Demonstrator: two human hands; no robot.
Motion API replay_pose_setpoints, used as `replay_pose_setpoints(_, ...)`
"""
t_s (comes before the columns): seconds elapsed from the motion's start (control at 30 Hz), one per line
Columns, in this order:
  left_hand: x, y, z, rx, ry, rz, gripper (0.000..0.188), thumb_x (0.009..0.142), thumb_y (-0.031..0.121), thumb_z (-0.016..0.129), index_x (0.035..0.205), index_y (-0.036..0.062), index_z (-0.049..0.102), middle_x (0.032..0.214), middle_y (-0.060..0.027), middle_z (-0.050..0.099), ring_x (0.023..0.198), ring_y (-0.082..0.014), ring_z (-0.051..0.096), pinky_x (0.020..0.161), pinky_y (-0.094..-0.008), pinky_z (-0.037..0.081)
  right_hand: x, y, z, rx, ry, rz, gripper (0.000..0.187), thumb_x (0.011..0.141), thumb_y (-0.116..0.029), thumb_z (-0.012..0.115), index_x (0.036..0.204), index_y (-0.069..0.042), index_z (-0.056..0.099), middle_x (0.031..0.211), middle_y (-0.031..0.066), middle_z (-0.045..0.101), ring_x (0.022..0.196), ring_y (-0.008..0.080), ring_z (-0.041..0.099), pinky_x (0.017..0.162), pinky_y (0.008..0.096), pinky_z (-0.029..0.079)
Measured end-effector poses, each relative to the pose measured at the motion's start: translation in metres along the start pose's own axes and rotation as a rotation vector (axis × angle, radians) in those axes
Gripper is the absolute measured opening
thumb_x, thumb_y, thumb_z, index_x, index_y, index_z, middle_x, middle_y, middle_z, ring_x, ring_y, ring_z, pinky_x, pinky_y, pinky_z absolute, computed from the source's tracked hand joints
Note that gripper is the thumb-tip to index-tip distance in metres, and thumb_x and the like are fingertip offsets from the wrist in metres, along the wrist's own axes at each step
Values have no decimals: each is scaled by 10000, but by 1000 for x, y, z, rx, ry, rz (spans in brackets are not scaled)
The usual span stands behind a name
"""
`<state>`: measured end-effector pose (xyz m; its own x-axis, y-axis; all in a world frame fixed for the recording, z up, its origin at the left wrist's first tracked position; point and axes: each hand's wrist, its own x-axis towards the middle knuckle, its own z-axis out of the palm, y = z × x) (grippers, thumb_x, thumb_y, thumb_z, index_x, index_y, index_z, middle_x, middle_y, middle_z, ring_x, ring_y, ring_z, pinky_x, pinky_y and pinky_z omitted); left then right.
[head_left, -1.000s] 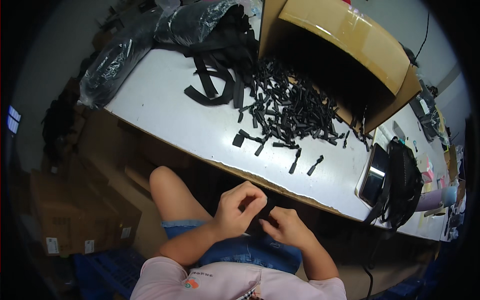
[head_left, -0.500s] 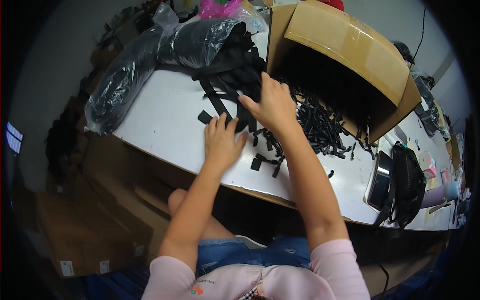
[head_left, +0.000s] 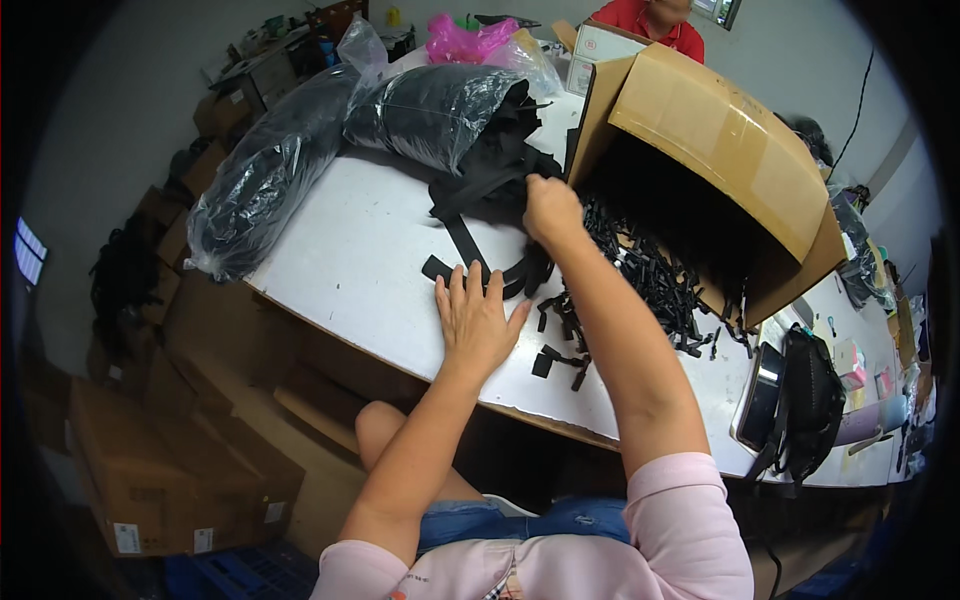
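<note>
My left hand (head_left: 472,325) lies on the white table with its fingers spread. Its fingertips touch or nearly touch a flat black webbing strap (head_left: 462,243). Farther off and to the right, my right hand (head_left: 553,210) is closed in a pinch at the edge of the black strap pile (head_left: 490,180), and a strap curves down below it. These straps spill from the open end of a clear plastic bag (head_left: 415,115). Just right of my right forearm lies a heap of small black pieces (head_left: 655,280), with a few loose ones (head_left: 565,362) nearer the table edge.
A cardboard box (head_left: 720,140) on its side opens toward the heap. Another long filled plastic bag (head_left: 265,185) lies at the left. A phone (head_left: 762,390) and black pouch (head_left: 812,400) sit at the right. A person in red (head_left: 690,40) is beyond the box.
My right hand has gone from spread fingers to a closed pinch at the straps. My left hand stays flat by the strap end. The view has shifted, showing more of the far side.
</note>
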<state>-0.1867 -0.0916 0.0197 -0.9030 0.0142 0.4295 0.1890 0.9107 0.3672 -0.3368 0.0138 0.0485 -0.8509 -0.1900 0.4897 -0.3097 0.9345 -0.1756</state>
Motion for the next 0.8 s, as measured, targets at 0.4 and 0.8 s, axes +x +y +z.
replay_pose_setpoints(0.4, 64, 56, -1, -1840, -395, -632, 476, 778, 505, 499, 917, 52, 550, 909, -74, 563, 855, -151, 532, 812, -282, 393, -66, -1, -112, -192, 140, -293, 179, 641, -66, 544, 815, -22, 539, 713, 104, 529, 677, 237, 526, 582, 310, 433)
replay_pose_setpoints(0.8, 94, 103, 29, -2463, -325, -778, 105, 806, 63, 450, 880, 22, 512, 747, -73, 533, 660, -178, 531, 738, -354, 462, -148, 36, -143, 357, 185, 65, 710, 624, 33, 533, 1274, -47, 259, 1041, 220, 479, 926, 351, 511, 740, 389, 430)
